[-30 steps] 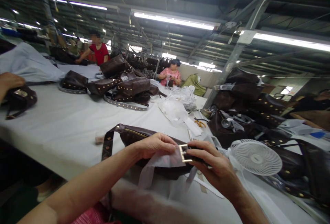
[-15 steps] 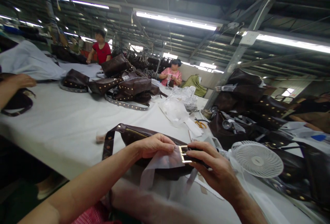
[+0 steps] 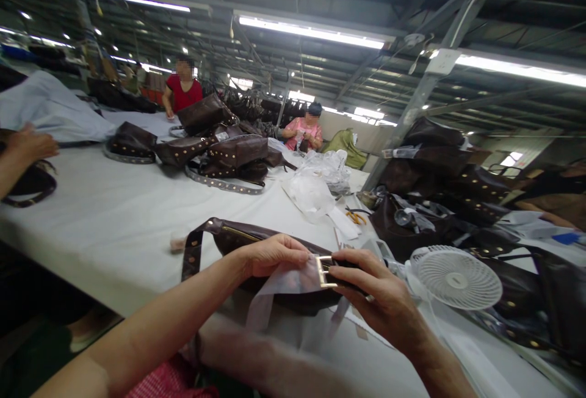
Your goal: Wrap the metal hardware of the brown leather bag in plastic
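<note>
A dark brown leather bag [image 3: 238,236] with a zipper lies on the white table before me, its studded strap looping out at the left. My left hand [image 3: 274,256] pinches a strip of translucent plastic film [image 3: 293,277] beside a gold buckle [image 3: 324,271]. The film hangs down over the bag's front. My right hand [image 3: 370,279] is closed around the dark strap end that carries the buckle, fingers right behind the metal frame. How far the film reaches behind the buckle is hidden by the fingers.
A white fan [image 3: 456,277] stands to the right, near a pile of brown bags [image 3: 425,184]. More studded bags [image 3: 238,152] lie at the table's far side. Crumpled clear plastic [image 3: 320,181] and orange-handled scissors [image 3: 356,218] are ahead. Another person's hand [image 3: 30,144] shows at far left.
My hands keep nearly the same grip on the film and the buckle strap. The view has shifted slightly. The far person in red has straightened, and the hand at far left has moved a little.
</note>
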Demonstrator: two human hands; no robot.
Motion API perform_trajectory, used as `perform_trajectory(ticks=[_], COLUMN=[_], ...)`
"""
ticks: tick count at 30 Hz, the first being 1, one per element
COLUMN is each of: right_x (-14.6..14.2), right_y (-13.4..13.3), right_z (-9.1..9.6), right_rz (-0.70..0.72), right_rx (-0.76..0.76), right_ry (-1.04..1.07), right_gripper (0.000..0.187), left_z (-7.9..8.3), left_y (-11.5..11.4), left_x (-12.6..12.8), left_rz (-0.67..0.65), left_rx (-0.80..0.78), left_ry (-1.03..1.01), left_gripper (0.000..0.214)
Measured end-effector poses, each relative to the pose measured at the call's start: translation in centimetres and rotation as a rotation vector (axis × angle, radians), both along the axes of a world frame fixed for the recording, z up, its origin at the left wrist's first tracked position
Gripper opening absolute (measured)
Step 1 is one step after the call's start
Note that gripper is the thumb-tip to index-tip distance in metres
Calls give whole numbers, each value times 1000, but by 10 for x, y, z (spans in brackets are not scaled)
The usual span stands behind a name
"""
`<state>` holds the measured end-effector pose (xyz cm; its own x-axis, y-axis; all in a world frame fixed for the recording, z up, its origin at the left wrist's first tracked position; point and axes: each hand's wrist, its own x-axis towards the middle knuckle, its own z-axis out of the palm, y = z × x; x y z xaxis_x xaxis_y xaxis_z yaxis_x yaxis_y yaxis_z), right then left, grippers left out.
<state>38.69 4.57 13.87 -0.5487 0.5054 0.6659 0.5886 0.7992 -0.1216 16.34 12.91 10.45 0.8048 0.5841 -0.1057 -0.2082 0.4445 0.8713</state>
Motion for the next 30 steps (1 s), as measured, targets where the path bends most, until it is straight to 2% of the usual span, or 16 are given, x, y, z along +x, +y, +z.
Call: perform_trajectory(ticks=[7,11,13,17,20,26,30], right_x=[-2,14,25,35,33,27,23], right_y=[4,7,6,1,-2,0,1], right_z=[-3,-8,-10,-8,-2,2,3], right_rz=[15,-120,-162,-151,-130,-137,-148], right_rx=[-20,-57,-121,-305,-377,-372,-368], right_ry=[-48,-92,-109,-61,-5,77,75], right_gripper=[19,53,60,53,50,42,38], left_z=[10,16,19,23,27,31,30], left_y=[-1,0,0,-1,-2,-3,-1], left_x=[9,11,10,9,11,15,16], left_rz=[14,2,2,-9,-15,13,20], left_rx=[32,85,103,115,101,62,117], left_ry=[71,92,110,141,151,103,142], left_gripper=[42,37,36,35,39,45,45])
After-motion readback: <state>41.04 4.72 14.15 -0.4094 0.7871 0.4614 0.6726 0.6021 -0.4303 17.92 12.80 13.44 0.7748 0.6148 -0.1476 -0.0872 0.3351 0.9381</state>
